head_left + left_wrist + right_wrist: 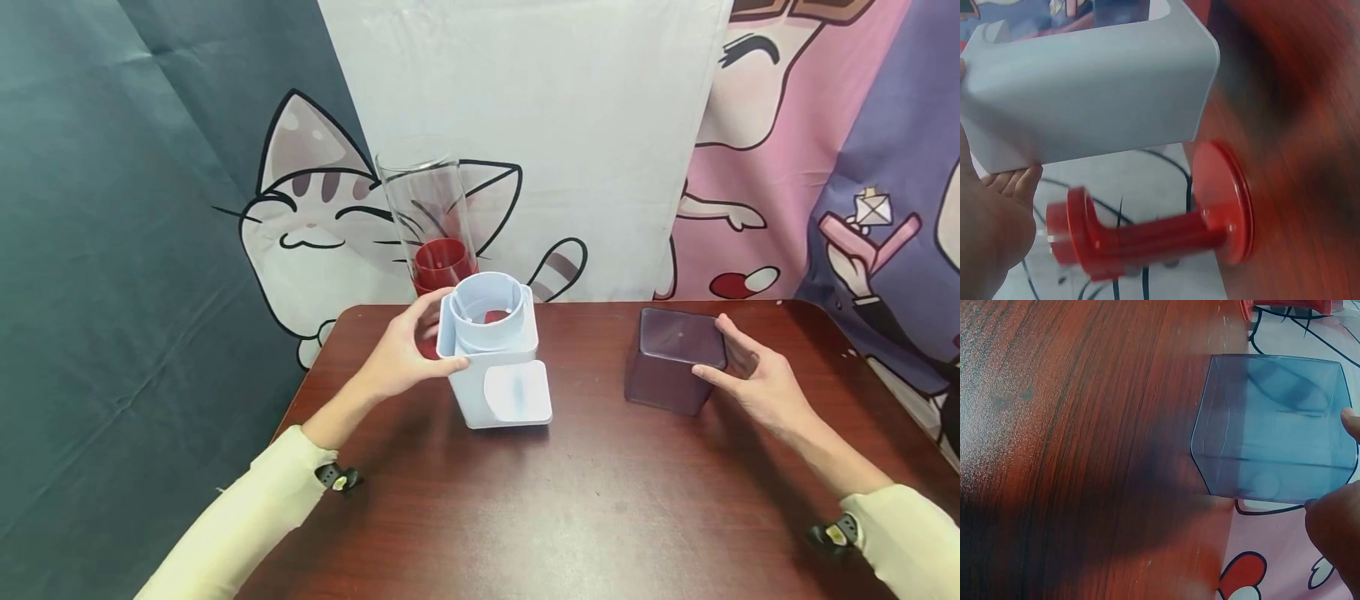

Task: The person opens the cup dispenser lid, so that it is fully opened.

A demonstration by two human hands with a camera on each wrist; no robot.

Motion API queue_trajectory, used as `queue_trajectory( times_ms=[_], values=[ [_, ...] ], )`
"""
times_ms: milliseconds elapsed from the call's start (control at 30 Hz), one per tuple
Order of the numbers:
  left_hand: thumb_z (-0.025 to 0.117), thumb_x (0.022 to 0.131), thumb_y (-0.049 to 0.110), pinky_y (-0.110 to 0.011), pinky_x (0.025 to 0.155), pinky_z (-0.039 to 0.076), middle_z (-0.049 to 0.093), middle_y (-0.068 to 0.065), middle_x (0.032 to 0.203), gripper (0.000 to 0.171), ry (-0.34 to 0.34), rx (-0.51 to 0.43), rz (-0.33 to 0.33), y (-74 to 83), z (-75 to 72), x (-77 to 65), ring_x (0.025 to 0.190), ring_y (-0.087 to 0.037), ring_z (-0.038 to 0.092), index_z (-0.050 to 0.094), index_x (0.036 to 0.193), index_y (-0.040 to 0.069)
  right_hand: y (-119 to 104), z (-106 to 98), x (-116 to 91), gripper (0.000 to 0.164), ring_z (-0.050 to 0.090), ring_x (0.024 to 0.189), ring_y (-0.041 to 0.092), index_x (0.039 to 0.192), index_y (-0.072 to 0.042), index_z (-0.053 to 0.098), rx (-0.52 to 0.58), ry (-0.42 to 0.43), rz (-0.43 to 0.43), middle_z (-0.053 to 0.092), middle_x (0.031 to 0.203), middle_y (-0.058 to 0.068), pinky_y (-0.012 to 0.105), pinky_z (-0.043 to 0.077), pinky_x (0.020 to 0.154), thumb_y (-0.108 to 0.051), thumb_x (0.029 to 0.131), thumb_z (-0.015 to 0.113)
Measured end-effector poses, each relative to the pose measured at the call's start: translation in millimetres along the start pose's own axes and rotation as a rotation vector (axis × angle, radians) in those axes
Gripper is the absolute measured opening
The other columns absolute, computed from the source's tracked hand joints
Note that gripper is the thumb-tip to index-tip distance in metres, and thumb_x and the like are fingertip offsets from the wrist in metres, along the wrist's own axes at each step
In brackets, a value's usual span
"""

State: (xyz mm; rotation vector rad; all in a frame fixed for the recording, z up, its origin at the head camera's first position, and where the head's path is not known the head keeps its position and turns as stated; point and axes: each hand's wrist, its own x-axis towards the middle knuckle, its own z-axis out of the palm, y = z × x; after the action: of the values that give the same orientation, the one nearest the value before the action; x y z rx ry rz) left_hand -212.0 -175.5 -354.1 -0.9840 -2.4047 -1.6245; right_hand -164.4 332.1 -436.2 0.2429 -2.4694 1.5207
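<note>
My left hand [401, 354] grips a white plastic housing [472, 387] near its top, thumb on the front and fingers behind. The housing has a round collar on top and a rounded tray-like lip low at its front. In the left wrist view its smooth side wall fills the upper left. Over on the right, my right hand [765, 383] holds a translucent dark plastic box [671, 367] by its upper right side, between thumb and fingers. The box looks bluish in the right wrist view, with only part of the hand visible there.
Behind the housing stands a red stand [1147, 247] with a round base and a column. A clear cylinder [427, 200] rises above its red collar. The brown wooden table [570, 525] ends at a printed cloth backdrop [585, 125] with cartoon figures.
</note>
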Motion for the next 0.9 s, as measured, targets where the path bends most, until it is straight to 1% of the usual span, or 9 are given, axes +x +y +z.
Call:
queue_trajectory(
  times_ms=[100, 233, 400, 633, 800, 900],
  values=[
    [0.093, 0.078, 0.007, -0.036, 0.111, 0.051, 0.061, -0.010, 0.146, 0.090, 0.022, 0.035, -0.008, -0.5, -14.1, -5.8, 0.133, -0.027, 0.061, 0.048, 0.156, 0.010, 0.6, 0.1, 1.7, 0.084, 0.034, 0.152, 0.009, 0.163, 0.000, 0.033, 0.002, 0.007, -0.005, 0.026, 0.168, 0.023, 0.005, 0.036, 0.105, -0.004, 0.094, 0.081],
    [0.092, 0.079, 0.004, -0.033, 0.110, 0.050, 0.061, -0.010, 0.147, 0.089, 0.045, 0.075, -0.022, -1.2, -32.8, -15.8, 0.134, -0.026, 0.061, 0.048, 0.157, 0.010, 2.0, -0.6, 3.8, 0.081, 0.035, 0.151, 0.009, 0.163, 0.002, 0.034, -0.010, 0.011, -0.007, 0.025, 0.167, 0.025, 0.004, 0.037, 0.104, -0.002, 0.096, 0.079],
    [0.090, 0.080, -0.001, -0.030, 0.109, 0.050, 0.060, -0.013, 0.148, 0.089, 0.072, 0.072, -0.045, -6.5, -52.6, -25.3, 0.133, -0.024, 0.062, 0.048, 0.157, 0.008, 3.9, -1.5, 6.1, 0.078, 0.041, 0.147, 0.009, 0.162, 0.002, 0.034, -0.042, 0.019, -0.007, 0.028, 0.166, 0.027, 0.002, 0.040, 0.098, -0.002, 0.097, 0.077],
    [0.086, 0.081, -0.008, -0.023, 0.107, 0.050, 0.058, -0.019, 0.149, 0.088, 0.126, 0.042, -0.074, -15.4, -73.5, -37.1, 0.131, -0.013, 0.062, 0.046, 0.158, 0.006, 4.2, -2.5, 7.6, 0.077, 0.044, 0.141, 0.003, 0.163, 0.001, 0.033, -0.057, 0.023, 0.002, 0.031, 0.165, 0.028, 0.002, 0.041, 0.095, -0.003, 0.099, 0.075],
    [0.086, 0.082, -0.007, -0.023, 0.103, 0.053, 0.056, -0.020, 0.150, 0.088, 0.138, 0.035, -0.113, -18.8, -85.6, -43.6, 0.128, -0.011, 0.063, 0.045, 0.159, 0.007, 4.1, -2.7, 7.4, 0.076, 0.046, 0.136, -0.003, 0.164, 0.000, 0.034, -0.056, 0.035, 0.008, 0.032, 0.164, 0.027, 0.001, 0.041, 0.093, -0.005, 0.099, 0.075],
    [0.086, 0.083, -0.006, -0.022, 0.103, 0.053, 0.056, -0.021, 0.150, 0.088, 0.142, 0.046, -0.131, -21.2, -92.0, -47.3, 0.128, -0.011, 0.062, 0.045, 0.159, 0.007, 3.7, -2.5, 7.1, 0.076, 0.048, 0.132, -0.007, 0.163, 0.000, 0.034, -0.051, 0.042, 0.007, 0.034, 0.163, 0.028, 0.001, 0.042, 0.092, -0.006, 0.100, 0.075]
  ],
)
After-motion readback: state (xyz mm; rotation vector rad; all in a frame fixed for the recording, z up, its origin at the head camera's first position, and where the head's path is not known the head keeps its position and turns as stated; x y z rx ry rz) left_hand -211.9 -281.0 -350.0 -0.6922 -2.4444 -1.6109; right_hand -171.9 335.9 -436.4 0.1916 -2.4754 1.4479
